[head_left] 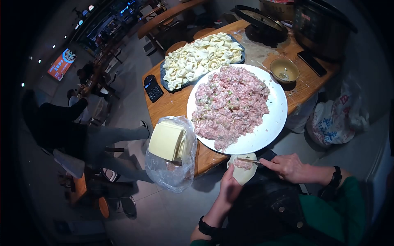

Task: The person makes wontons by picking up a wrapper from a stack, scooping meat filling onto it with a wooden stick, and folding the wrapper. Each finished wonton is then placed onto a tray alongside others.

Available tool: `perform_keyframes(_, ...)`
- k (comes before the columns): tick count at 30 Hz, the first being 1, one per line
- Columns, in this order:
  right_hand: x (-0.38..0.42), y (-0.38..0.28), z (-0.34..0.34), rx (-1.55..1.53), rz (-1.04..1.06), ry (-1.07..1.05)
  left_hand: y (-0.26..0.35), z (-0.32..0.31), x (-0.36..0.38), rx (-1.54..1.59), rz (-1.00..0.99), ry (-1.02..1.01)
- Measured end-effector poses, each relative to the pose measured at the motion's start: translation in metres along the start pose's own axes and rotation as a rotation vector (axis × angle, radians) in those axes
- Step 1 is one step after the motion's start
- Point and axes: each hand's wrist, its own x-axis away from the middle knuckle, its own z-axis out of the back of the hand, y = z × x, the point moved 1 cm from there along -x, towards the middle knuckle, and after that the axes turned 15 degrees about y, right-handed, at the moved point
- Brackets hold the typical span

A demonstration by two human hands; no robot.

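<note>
My left hand (230, 184) holds a pale wonton wrapper (245, 175) just below the rim of a large white plate (276, 119). On the wrapper lies a small dab of pink filling (243, 164). My right hand (287, 167) grips a thin, flat spreading tool (248, 160), whose tip touches the filling. A big heap of minced meat filling (232, 104) with green flecks covers much of the plate. To the left, a stack of square wrappers (167, 140) sits in an open clear plastic bag (170, 175) at the table's edge.
Folded wontons fill a dark tray (243, 54) behind the plate. A small bowl (284, 70), two dark handheld devices, a round black stand (262, 24) and a large dark cooker (322, 30) share the wooden table (158, 110). A person (61, 123) stands at left; plastic bags (334, 119) hang at right.
</note>
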Motion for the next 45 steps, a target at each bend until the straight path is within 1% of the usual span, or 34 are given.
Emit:
perform_keyframes(1,0.002,0.0,0.0,0.002,0.021,-0.014,0.002,0.0,0.005,0.0,-0.002,0.004)
perform_keyframes(2,0.002,0.002,0.0,-0.004,0.022,-0.015,0.004,0.001,0.012,-0.003,0.014,0.098)
perform_keyframes(3,0.001,0.005,0.003,-0.093,0.029,0.094,0.006,0.003,0.019,-0.003,0.032,0.197)
perform_keyframes(4,-0.001,0.008,0.004,-0.183,0.034,0.203,0.008,0.004,0.022,-0.001,0.031,0.208)
perform_keyframes(5,-0.004,0.011,0.004,-0.303,-0.046,0.2,0.012,0.004,0.024,-0.015,-0.011,0.2)
perform_keyframes(6,-0.009,0.011,0.003,-0.31,-0.043,0.201,0.015,0.003,0.024,-0.031,-0.055,0.188)
perform_keyframes(8,-0.022,0.009,0.002,-0.643,-0.203,0.01,0.02,-0.006,0.023,-0.045,-0.077,0.186)
perform_keyframes(9,-0.029,0.009,0.005,-0.632,-0.267,-0.103,0.022,-0.009,0.021,-0.043,-0.139,0.111)
perform_keyframes(10,-0.035,0.008,0.004,-0.631,-0.261,-0.101,0.024,-0.013,0.018,-0.041,-0.199,0.036)
perform_keyframes(11,-0.04,0.008,0.001,-0.69,-0.311,-0.11,0.028,-0.014,0.015,-0.041,-0.204,0.033)
perform_keyframes(12,-0.046,0.007,-0.001,-0.749,-0.36,-0.12,0.034,-0.015,0.011,0.003,-0.225,-0.097)
perform_keyframes(13,-0.053,0.002,0.004,-0.713,-0.342,-0.117,0.039,-0.017,0.009,0.046,-0.247,-0.227)
perform_keyframes(14,-0.057,0.003,0.0,-0.714,-0.334,-0.114,0.045,-0.019,0.007,0.043,-0.254,-0.23)
perform_keyframes(16,-0.066,0.001,-0.004,-0.554,0.075,0.166,0.059,-0.028,0.006,0.01,-0.48,-0.482)
perform_keyframes(17,-0.069,-0.003,-0.001,-0.388,0.188,0.294,0.064,-0.035,0.008,0.011,-0.534,-0.576)
perform_keyframes(18,-0.073,-0.005,0.002,-0.388,0.194,0.298,0.066,-0.04,0.012,0.008,-0.539,-0.58)
perform_keyframes(20,-0.078,-0.009,0.006,-0.151,0.356,0.458,0.068,-0.043,0.018,0.103,-0.536,-0.339)
perform_keyframes(22,-0.081,-0.012,0.008,-0.133,0.386,0.482,0.068,-0.039,0.018,0.072,-0.542,-0.301)
perform_keyframes(24,-0.083,-0.012,0.008,-0.113,0.413,0.505,0.066,-0.04,0.021,-0.027,-0.55,-0.14)
perform_keyframes(26,-0.081,-0.009,0.004,-0.094,0.413,0.516,0.063,-0.041,0.02,0.024,-0.519,-0.146)
perform_keyframes(28,-0.079,-0.008,0.003,-0.081,0.405,0.506,0.059,-0.041,0.015,0.228,-0.549,-0.462)
perform_keyframes(29,-0.078,-0.008,0.003,-0.069,0.396,0.496,0.059,-0.041,0.015,0.227,-0.545,-0.465)
perform_keyframes(31,-0.073,-0.006,-0.004,-0.069,0.381,0.481,0.059,-0.041,0.015,-0.109,-0.724,-0.297)
perform_keyframes(32,-0.071,-0.004,-0.008,-0.07,0.368,0.466,0.058,-0.043,0.016,-0.111,-0.719,-0.311)
perform_keyframes(33,-0.066,-0.002,-0.011,-0.054,0.365,0.474,0.057,-0.045,0.017,-0.106,-0.678,-0.177)
perform_keyframes(34,-0.06,0.001,-0.015,-0.074,0.301,0.452,0.056,-0.046,0.016,-0.105,-0.635,-0.046)
perform_keyframes(35,-0.055,0.005,-0.014,-0.095,0.235,0.431,0.056,-0.045,0.014,-0.114,-0.617,0.015)
perform_keyframes(36,-0.052,0.013,-0.008,-0.08,0.23,0.441,0.058,-0.045,0.012,-0.12,-0.611,-0.002)
perform_keyframes(38,-0.045,0.036,0.01,-0.005,0.203,0.374,0.063,-0.039,0.006,-0.061,-0.606,0.211)
perform_keyframes(39,-0.042,0.055,0.022,0.089,0.176,0.38,0.066,-0.033,0.002,0.024,-0.619,0.243)
perform_keyframes(40,-0.041,0.075,0.036,0.182,0.149,0.383,0.067,-0.03,0.0,0.021,-0.617,0.232)
perform_keyframes(42,-0.052,0.108,0.066,0.331,0.031,0.562,0.068,-0.026,-0.003,-0.039,-0.558,0.296)
perform_keyframes(44,-0.058,0.149,0.092,0.566,-0.062,0.586,0.064,-0.031,-0.006,-0.062,-0.516,0.312)
perform_keyframes(45,-0.062,0.168,0.101,0.661,-0.099,0.527,0.062,-0.034,-0.007,-0.067,-0.501,0.271)
